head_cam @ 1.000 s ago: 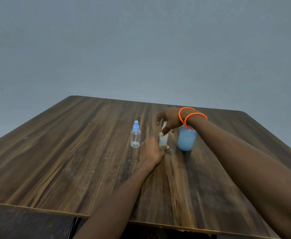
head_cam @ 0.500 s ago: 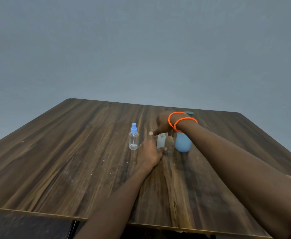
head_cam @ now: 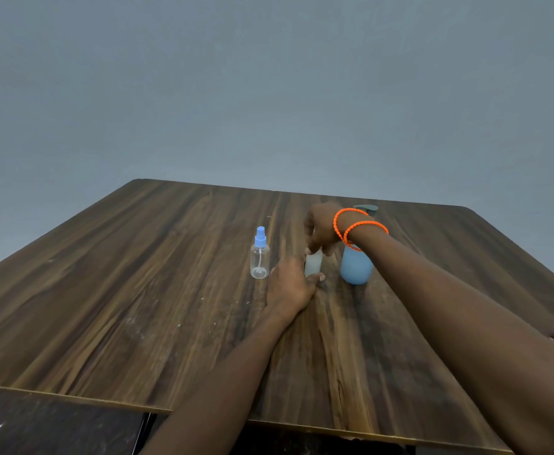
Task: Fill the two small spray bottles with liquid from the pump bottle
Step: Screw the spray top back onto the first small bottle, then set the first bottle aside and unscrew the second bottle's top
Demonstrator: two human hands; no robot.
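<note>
Wooden table (head_cam: pixel 138 290): clear spray bottle (head_cam: pixel 260 257) with blue cap, upright, untouched. Beside it, second small bottle (head_cam: pixel 313 264), base gripped by left hand (head_cam: pixel 290 287), top pinched by right hand (head_cam: pixel 321 228). Blue pump bottle (head_cam: pixel 356 267) just right, behind the wrist with orange bracelets (head_cam: pixel 359 226).

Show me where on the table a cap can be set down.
Bare wood lies left of the clear spray bottle and along the table's near edge. It is crowded where both hands work the middle bottle beside the blue pump bottle.
</note>
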